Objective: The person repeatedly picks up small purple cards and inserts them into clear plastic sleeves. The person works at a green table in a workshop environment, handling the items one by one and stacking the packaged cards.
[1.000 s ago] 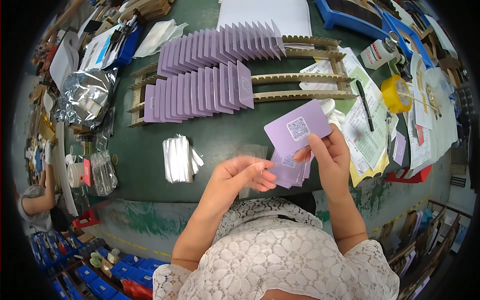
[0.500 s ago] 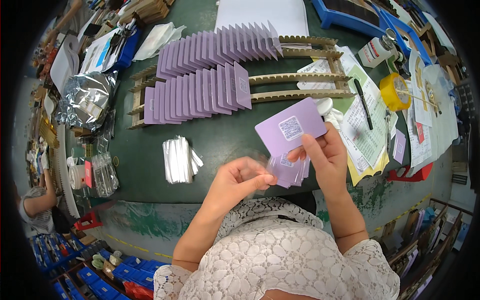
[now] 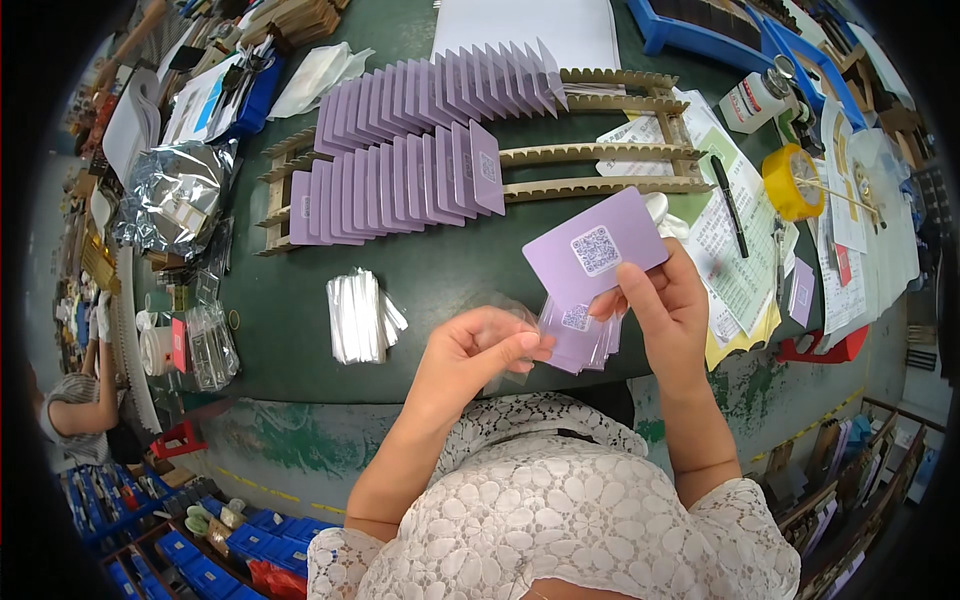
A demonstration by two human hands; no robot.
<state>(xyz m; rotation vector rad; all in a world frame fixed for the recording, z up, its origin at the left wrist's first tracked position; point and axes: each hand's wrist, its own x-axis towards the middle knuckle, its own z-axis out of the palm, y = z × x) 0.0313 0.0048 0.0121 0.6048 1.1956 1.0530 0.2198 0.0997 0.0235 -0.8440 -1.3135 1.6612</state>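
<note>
Slanting over a loose pile of similar cards (image 3: pixel 574 345), a purple card (image 3: pixel 592 243) with a square code on its face partly covers that pile. Beyond it on the green table (image 3: pixel 450 268) stands a slotted rack (image 3: pixel 600 155), its left part filled with two rows of purple cards (image 3: pixel 400 185). Silvery strips (image 3: pixel 355 318) lie to the left; papers (image 3: pixel 735 275), a black pen (image 3: pixel 730 205) and a yellow tape roll (image 3: pixel 793 185) crowd the right. The right hand (image 3: pixel 668 305) pinches the card's lower right corner between thumb and fingers; the left hand (image 3: pixel 462 352), nearly closed, thumb against curled fingers, grips clear film (image 3: pixel 503 308).
</note>
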